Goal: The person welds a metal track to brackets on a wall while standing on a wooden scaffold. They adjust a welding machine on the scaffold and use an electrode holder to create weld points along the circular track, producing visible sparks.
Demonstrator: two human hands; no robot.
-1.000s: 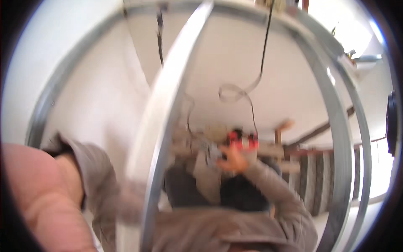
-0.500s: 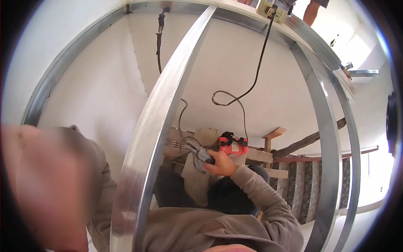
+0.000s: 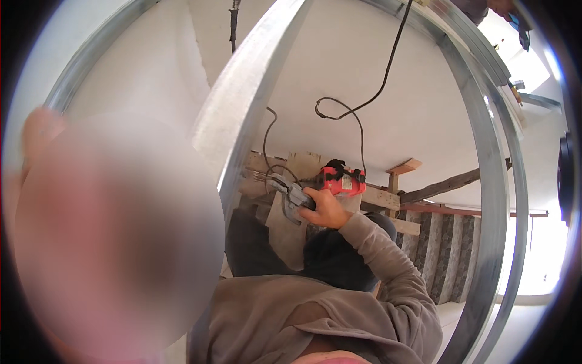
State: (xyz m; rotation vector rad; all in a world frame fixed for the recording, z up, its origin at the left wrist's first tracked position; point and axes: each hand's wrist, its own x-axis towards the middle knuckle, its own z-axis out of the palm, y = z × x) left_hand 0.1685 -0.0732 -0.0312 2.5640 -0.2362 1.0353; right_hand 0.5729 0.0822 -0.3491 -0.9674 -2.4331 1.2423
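Note:
My right hand [image 3: 330, 210] is wrapped round the dark grip of a grey hand tool [image 3: 287, 190], in front of my knees. The exact kind of tool is hard to make out; a thin dark cable loops beside it. Just beyond my hand sits a red tool or case [image 3: 342, 180] with black parts and a cord at its right. My left hand [image 3: 115, 242] is raised very close at the left, a large pinkish smear. Its fingers cannot be read, nor whether it holds anything. A metal stud [image 3: 242, 103] slants between the two hands.
More curved-looking metal studs [image 3: 488, 176] stand at the right. A black cord [image 3: 388, 73] hangs from the top. Wooden boards [image 3: 382, 197] and a slanting beam [image 3: 461, 182] lie behind the red item, above patterned steps [image 3: 445, 255]. At top right is another person's hand [image 3: 502, 6] near a blue-and-dark object.
My view has shifted, so the right hand, grey tool and red item appear higher. My left hand looms larger and further right. The other person's hand now shows at the far top right.

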